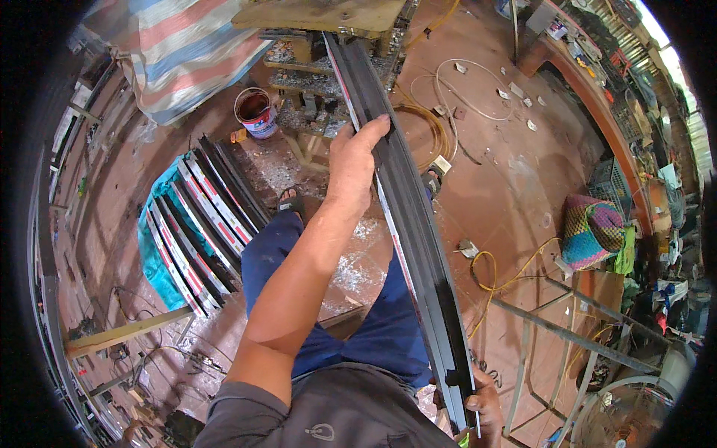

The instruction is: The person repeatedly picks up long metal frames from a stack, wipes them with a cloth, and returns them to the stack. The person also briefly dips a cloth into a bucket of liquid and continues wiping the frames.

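A long dark metal profile bar [407,205] runs from a work stand at the top down to my waist. My left hand [355,160] rests on its upper part, fingers curled over the bar's edge. My right hand [482,399] grips the bar's near end at the lower right. The bar's far end lies on the stand's wooden top [321,13]. My legs in blue trousers and sandalled feet stand under the bar.
A stack of similar dark bars [198,224] with red-and-white strips lies on a teal sheet at the left. A red paint bucket [256,112] stands near the stand. Yellow cable [500,272] and white cord trail on the floor. A metal frame [575,336] and a fan stand at the lower right.
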The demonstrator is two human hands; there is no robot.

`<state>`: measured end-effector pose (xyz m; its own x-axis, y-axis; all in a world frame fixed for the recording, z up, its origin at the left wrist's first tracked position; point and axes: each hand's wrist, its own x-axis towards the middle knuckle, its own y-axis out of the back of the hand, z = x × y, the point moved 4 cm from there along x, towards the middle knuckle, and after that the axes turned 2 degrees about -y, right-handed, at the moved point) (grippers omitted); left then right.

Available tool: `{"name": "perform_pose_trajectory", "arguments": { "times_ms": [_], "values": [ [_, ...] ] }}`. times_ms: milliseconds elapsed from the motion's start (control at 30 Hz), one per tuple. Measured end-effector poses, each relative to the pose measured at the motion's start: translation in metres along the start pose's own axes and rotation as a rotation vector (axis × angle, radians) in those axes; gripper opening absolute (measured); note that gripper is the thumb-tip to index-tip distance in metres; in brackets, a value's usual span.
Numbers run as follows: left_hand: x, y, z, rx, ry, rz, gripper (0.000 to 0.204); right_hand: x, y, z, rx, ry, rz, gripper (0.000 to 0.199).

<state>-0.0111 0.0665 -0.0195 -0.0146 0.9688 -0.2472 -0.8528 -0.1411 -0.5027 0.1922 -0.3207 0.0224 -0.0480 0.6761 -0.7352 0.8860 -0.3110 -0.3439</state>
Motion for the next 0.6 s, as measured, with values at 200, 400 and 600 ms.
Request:
{"name": "perform_pose_trajectory", "arguments": {
  "times_ms": [200, 400, 600],
  "values": [
    [0.0017, 0.0029, -0.0008, 0.007, 0.016, -0.004, 0.029, 0.0006, 0.0026, 0.0010, -0.016, -0.037, -0.027, 0.115],
    [0.0011, 0.0019, 0.0015, -0.005, 0.009, -0.002, 0.030, 0.0031, 0.0016, 0.0005, -0.007, -0.040, -0.040, 0.118],
    [-0.0021, -0.0008, 0.0034, 0.001, 0.023, -0.040, 0.034, -0.0008, 0.0090, 0.0064, -0.026, -0.022, -0.071, 0.117]
  ]
}}
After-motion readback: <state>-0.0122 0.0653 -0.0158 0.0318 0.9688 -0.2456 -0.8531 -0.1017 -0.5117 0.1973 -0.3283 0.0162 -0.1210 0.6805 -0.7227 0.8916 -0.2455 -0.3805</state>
